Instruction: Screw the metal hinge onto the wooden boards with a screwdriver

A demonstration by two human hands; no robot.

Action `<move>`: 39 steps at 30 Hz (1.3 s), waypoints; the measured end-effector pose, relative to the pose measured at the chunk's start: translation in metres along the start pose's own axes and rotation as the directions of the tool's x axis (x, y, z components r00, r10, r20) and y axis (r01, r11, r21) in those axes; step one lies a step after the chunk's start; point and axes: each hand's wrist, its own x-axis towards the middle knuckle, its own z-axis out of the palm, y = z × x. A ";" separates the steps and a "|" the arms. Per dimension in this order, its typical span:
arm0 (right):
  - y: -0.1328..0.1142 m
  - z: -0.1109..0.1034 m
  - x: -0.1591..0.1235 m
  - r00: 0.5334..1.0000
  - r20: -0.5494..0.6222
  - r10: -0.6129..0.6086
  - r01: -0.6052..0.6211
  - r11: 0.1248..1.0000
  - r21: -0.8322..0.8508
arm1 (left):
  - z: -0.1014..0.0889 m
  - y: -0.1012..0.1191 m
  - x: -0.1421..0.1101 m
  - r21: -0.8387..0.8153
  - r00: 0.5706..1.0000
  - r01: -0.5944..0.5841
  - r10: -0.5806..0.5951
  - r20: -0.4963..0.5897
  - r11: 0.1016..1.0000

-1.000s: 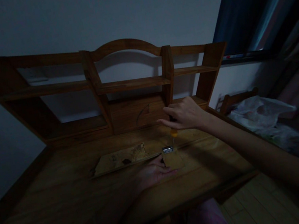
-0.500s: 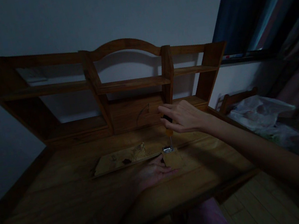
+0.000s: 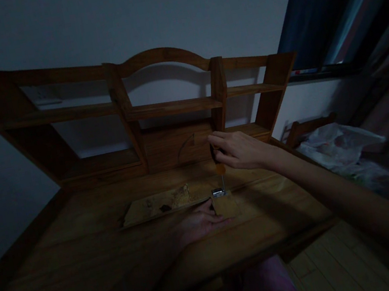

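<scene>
My right hand is closed around the orange and black handle of a screwdriver. The screwdriver stands upright, its thin shaft reaching down to a shiny metal piece, which looks like a hinge or latch. That metal piece lies at the far edge of a small wooden block. Low on the desk, my left hand grips the block from its left side, fingers along the near edge and thumb at the far side. Whether the tip sits in a screw is too small to tell.
Left of the block, a flat wooden board with a dark hole and crumbly debris lies on the desk. A wooden shelf unit rises along the back. Beyond the right edge are a chair and a plastic bag.
My right hand has turned slightly on the screwdriver handle, its fingers in a different position. My left hand and the block stay in place, and the view has shifted a little.
</scene>
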 end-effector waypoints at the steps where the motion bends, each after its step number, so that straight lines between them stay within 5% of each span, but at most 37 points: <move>1: 0.001 0.001 0.000 1.000 -0.013 -0.006 0.007 0.999 0.040 | 0.000 0.000 0.000 0.003 1.000 0.005 -0.005 -0.005 1.000; 6: 0.002 0.003 -0.001 0.994 -0.014 0.108 -0.109 0.994 -0.032 | 0.001 0.001 -0.002 0.012 1.000 0.016 -0.016 0.004 1.000; 12: 0.004 0.000 -0.002 1.000 -0.005 0.005 -0.005 0.995 0.096 | 0.000 -0.002 0.000 0.008 1.000 -0.013 0.012 0.029 1.000; 18: 0.003 0.000 -0.003 0.990 0.007 0.144 -0.141 0.980 -0.140 | 0.003 0.001 -0.001 0.028 1.000 -0.003 0.004 -0.005 1.000; 23: 0.006 -0.001 -0.003 0.999 0.026 0.027 -0.027 0.999 -0.020 | 0.001 0.000 -0.001 0.004 1.000 0.009 -0.009 -0.015 1.000; 29: 0.003 0.000 -0.002 0.993 0.017 0.115 -0.113 0.989 -0.100 | 0.001 0.000 -0.001 0.007 1.000 -0.003 0.003 0.017 1.000; 34: 0.000 -0.004 -0.001 1.000 0.025 0.002 -0.004 0.998 0.069 | 0.000 0.000 -0.001 0.038 1.000 -0.012 0.011 0.016 0.999; 39: 0.001 -0.003 -0.002 0.986 0.027 0.167 -0.161 0.976 -0.148 | 0.001 -0.001 -0.001 0.032 1.000 -0.015 0.014 0.021 0.999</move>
